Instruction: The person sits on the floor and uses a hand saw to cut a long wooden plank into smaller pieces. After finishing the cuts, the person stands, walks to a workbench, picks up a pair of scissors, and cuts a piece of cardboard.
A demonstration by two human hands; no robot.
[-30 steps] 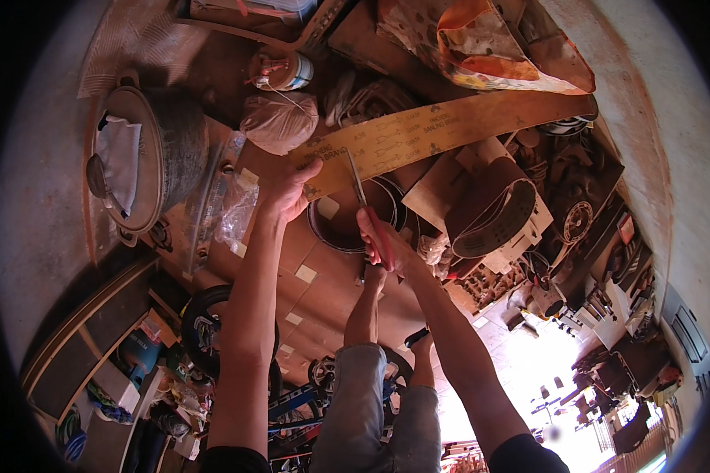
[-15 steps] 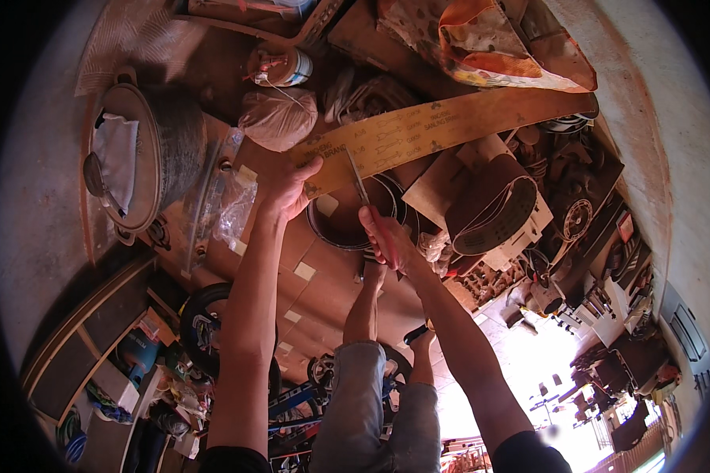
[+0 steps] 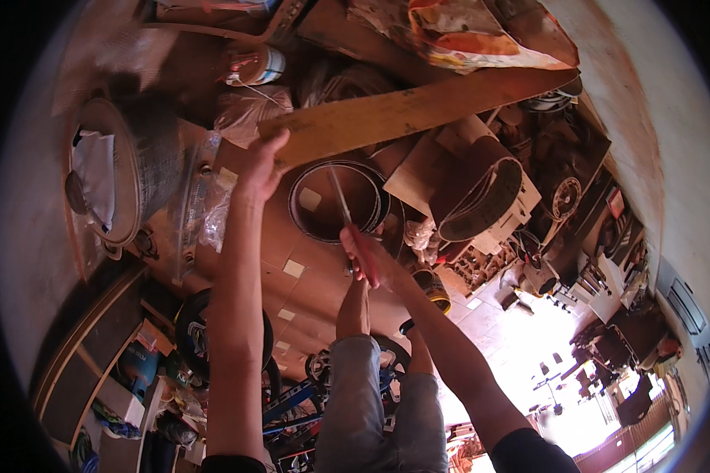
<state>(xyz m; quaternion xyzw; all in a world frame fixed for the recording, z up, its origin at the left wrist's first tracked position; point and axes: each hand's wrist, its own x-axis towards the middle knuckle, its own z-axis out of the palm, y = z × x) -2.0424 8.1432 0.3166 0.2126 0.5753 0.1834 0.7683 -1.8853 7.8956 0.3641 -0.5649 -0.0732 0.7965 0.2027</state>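
Note:
My left hand point(image 3: 262, 167) grips the near-left end of a long brown strip of sanding belt point(image 3: 402, 114), thumb on top. The strip stretches away to the upper right, its far end lying beside an orange patterned bag point(image 3: 481, 43). In my right hand point(image 3: 380, 266) is a pair of red-handled scissors point(image 3: 340, 195), the blades pointing up and a little left. Their tips are apart from the strip, below its lower edge in the picture. Beneath them on the floor rests a round coil of belt point(image 3: 294, 206).
A lidded drum point(image 3: 151, 169) stands at the left, with a white cloth on its lid. To the right, another belt loop point(image 3: 481, 213) lies on boards beside tools and clutter. A tub point(image 3: 262, 65) stands farther off. Near my legs are a blue bicycle point(image 3: 288, 402) and shelves point(image 3: 87, 347).
The scissors have come away from the strip and moved down and left. My left hand and the strip's held end shifted left and up; the printed markings seen earlier on the strip are now blurred.

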